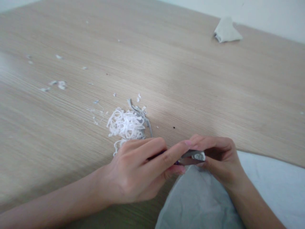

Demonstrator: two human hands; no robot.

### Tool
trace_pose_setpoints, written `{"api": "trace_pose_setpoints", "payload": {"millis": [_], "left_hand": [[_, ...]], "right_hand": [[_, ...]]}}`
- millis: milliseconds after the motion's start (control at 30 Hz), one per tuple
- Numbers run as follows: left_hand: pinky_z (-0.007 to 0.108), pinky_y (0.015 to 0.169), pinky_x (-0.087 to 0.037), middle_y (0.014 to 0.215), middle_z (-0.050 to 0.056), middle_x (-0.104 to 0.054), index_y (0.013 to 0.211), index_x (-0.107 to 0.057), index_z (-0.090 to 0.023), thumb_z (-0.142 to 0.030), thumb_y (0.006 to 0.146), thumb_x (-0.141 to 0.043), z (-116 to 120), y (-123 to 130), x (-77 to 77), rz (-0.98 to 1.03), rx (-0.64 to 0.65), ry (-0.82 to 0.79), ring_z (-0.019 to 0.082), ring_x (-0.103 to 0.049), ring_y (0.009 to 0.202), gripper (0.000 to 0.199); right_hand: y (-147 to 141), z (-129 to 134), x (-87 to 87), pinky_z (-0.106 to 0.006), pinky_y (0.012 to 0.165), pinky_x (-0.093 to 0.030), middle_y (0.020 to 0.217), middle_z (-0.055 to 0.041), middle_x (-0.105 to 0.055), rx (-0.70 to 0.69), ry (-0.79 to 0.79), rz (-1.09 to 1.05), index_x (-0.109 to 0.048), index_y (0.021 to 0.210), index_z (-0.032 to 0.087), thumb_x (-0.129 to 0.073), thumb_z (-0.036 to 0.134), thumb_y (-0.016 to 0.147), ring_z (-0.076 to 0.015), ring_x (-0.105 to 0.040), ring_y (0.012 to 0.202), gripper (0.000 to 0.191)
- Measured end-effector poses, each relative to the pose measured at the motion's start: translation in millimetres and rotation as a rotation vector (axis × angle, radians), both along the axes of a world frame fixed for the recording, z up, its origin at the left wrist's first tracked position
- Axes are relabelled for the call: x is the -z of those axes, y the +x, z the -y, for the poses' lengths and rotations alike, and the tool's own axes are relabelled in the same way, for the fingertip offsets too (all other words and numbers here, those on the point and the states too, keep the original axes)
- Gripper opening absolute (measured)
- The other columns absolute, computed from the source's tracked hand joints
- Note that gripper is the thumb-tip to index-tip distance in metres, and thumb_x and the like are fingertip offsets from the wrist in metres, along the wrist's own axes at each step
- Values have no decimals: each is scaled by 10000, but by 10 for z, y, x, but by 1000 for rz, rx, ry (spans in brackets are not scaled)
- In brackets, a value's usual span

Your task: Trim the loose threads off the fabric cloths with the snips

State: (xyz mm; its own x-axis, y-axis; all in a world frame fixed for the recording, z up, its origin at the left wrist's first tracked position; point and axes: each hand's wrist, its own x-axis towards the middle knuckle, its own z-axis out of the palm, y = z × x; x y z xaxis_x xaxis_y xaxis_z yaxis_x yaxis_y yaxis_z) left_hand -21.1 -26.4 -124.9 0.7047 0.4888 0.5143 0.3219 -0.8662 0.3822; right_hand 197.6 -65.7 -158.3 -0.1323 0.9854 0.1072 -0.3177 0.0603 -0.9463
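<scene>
My left hand [140, 168] is closed around small scissors [188, 159], whose blades point right and lie around a white, fuzzy bit [199, 156] at the edge of a grey-green cloth. With fingertips pinched, my right hand [221, 159] holds that cloth [200, 197] beside the blade tips. The cloth hangs down from the fingers toward the bottom of the view. Most of the scissors' handles are hidden behind the left fingers.
Left of the hands, a pile of white thread [127, 124] lies on the wooden table [166, 82] with a grey strip [143, 114] on it. Small white scraps [62, 85] are scattered farther left. A folded pale cloth piece [227, 31] sits near the back right edge.
</scene>
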Motion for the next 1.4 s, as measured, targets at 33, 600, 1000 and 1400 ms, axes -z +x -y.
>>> {"api": "trace_pose_setpoints", "payload": {"millis": [33,600,1000,1400], "left_hand": [[251,510,-416,771,18,-633,1257,-612,-80,-255,995,-569,1,2,0,5,5,-4,113,-564,612,318],[250,475,-417,769,15,-632,1256,-599,-89,-234,1006,-537,32,29,-44,-9,-19,-22,114,-562,585,296],[247,496,-441,815,37,-663,1253,-603,-95,-243,1022,-505,43,8,-17,-25,-23,-34,120,-624,643,291],[233,508,-457,822,39,-682,1254,-613,-98,-261,1015,-527,40,-17,13,-28,-32,4,121,-642,664,302]], "right_hand": [[-3,-3,-4,-289,683,-579,846,-47,-784,-5,-5,-4,-814,934,275,-830,244,765,-173,-706,772,173],[-12,-7,-22,-291,692,-582,852,-49,-785,-5,-3,-12,-815,928,272,-823,215,763,-178,-710,789,175],[-11,-4,-18,-287,687,-570,848,-50,-781,-14,-15,-14,-814,926,257,-828,189,756,-174,-703,787,183],[-8,-4,-22,-287,677,-570,831,-42,-783,3,-13,-11,-814,922,270,-831,212,758,-171,-700,771,174]]}}
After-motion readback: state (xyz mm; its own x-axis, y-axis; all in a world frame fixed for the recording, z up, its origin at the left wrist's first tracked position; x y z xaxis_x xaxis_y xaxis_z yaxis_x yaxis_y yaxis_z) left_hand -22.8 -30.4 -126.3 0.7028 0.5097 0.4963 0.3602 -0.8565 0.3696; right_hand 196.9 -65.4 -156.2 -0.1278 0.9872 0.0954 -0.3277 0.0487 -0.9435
